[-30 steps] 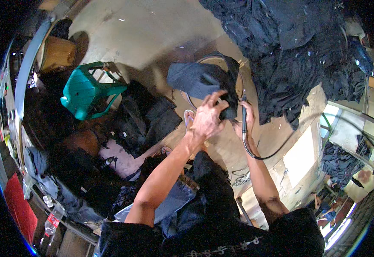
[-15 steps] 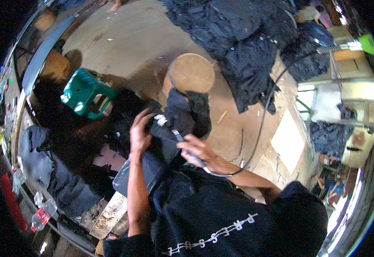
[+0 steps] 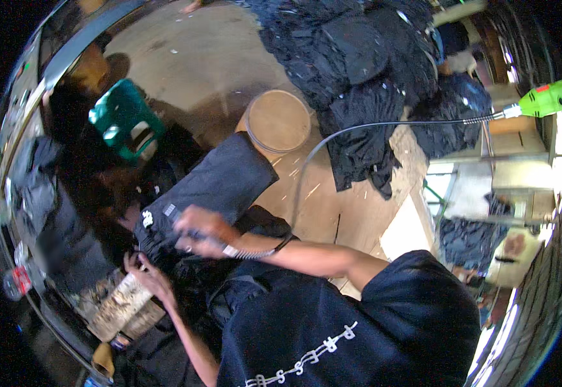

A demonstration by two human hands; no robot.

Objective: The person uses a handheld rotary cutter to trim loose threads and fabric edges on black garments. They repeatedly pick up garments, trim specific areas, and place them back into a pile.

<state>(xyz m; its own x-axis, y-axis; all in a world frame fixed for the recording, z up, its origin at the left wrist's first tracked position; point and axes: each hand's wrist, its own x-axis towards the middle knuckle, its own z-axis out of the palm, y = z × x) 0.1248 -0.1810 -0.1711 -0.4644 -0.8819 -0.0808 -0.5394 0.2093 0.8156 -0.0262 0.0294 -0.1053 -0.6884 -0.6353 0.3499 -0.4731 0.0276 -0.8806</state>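
A dark garment [image 3: 213,184] lies spread over my lap, with a small white label near its lower left end. My right hand [image 3: 200,233] is closed around the handpiece of a flexible-shaft tool and presses it on the garment. The tool's grey cable [image 3: 371,126] arcs up and right to a green motor unit [image 3: 547,98]. My left hand [image 3: 147,274] grips the garment's lower edge, just above a pale wooden block [image 3: 118,306].
A round wooden stool top [image 3: 279,120] stands just beyond the garment. A green plastic stool [image 3: 123,126] is at the left. A large heap of dark garments [image 3: 365,58] covers the floor at the upper right. Dark clothes pile along the left.
The garment came off the round stool and down-left onto my lap, baring the stool top. Both hands followed it down and left, and the view turned.
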